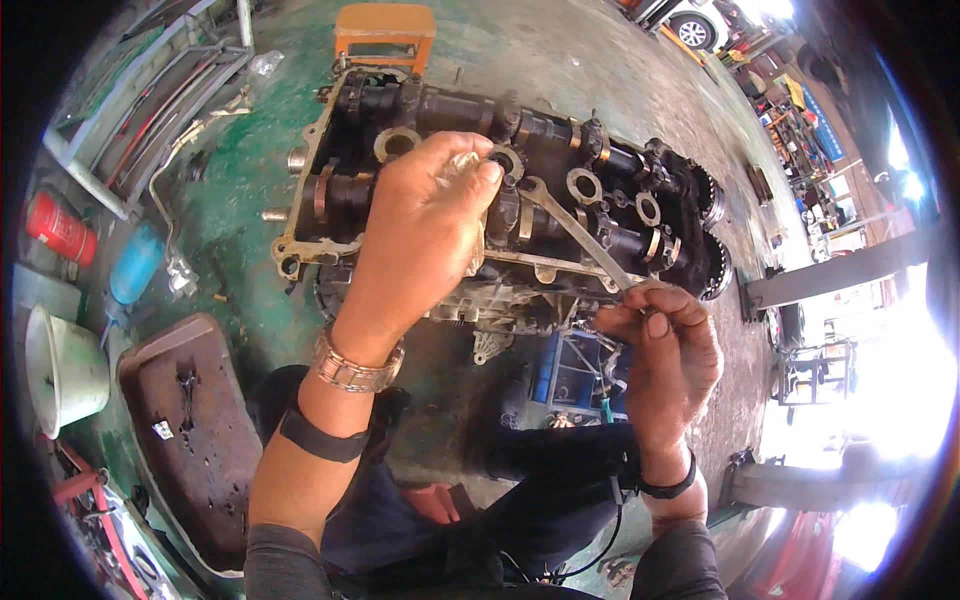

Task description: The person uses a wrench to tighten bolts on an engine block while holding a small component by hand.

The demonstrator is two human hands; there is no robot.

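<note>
A dark, oily engine cylinder head with two camshafts and pale ring-shaped openings lies across the middle. My left hand is over it, fingers closed on a pale crumpled rag, beside one ring opening near the middle. My right hand grips the lower end of a long steel wrench, whose upper end rests by the camshaft just right of my left fingers. I cannot see clearly what the wrench's head engages.
An orange stool stands beyond the engine. At left are a red cylinder, a blue container, a white bucket and a stained drain tray. Grey lift arms reach in from the right, near a blue crate.
</note>
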